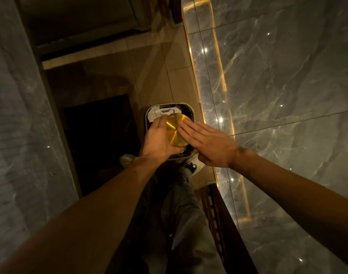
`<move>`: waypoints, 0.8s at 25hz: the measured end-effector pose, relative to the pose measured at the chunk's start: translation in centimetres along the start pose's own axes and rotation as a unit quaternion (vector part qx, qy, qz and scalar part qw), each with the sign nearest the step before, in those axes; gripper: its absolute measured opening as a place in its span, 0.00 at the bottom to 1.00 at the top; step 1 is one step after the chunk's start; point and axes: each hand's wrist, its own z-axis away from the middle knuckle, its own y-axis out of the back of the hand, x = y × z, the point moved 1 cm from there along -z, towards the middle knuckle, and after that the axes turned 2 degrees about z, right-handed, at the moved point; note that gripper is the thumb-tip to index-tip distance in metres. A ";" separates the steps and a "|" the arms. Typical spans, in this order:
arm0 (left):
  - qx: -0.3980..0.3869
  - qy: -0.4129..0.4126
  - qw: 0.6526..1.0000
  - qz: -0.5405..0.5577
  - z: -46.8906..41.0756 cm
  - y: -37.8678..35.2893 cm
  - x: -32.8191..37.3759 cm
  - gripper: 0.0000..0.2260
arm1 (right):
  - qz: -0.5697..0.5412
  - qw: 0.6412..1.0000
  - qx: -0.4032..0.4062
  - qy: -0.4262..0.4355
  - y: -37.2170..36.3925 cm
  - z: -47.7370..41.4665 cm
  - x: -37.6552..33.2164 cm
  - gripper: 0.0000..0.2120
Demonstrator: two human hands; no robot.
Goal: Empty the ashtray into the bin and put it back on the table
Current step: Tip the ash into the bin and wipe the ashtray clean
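Note:
A round gold ashtray (176, 129) is turned upside down, its flat base facing me, right over the open bin (190, 110). My left hand (158, 140) grips its left rim. My right hand (208, 143) is flat with fingers straight, the fingertips resting on the ashtray's base. The bin is small and square with rounded corners, a pale rim and a dark inside, and white paper scraps (161, 112) lie in it. Whatever the ashtray holds is hidden under it.
The bin stands on beige floor tiles beside a glossy grey marble wall (278, 95) with a lit gold strip (218, 62). A dark mat (99, 139) lies left of the bin. My legs and shoes are below it, and a dark wooden piece (224, 224) is at lower right.

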 end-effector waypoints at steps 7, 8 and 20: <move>-0.001 0.024 0.999 0.022 -0.1 -0.3 -0.1 0.47 | 0.017 1.000 0.015 0.003 -0.7 -0.8 -0.8 0.44; 0.001 0.023 0.999 0.023 -0.1 -0.4 -0.1 0.47 | 0.013 1.000 0.017 0.002 -0.7 -0.9 -0.9 0.43; 0.003 0.032 0.999 0.014 -0.1 -0.7 -0.4 0.48 | 0.007 1.000 0.027 0.006 -1.4 -1.5 -1.0 0.38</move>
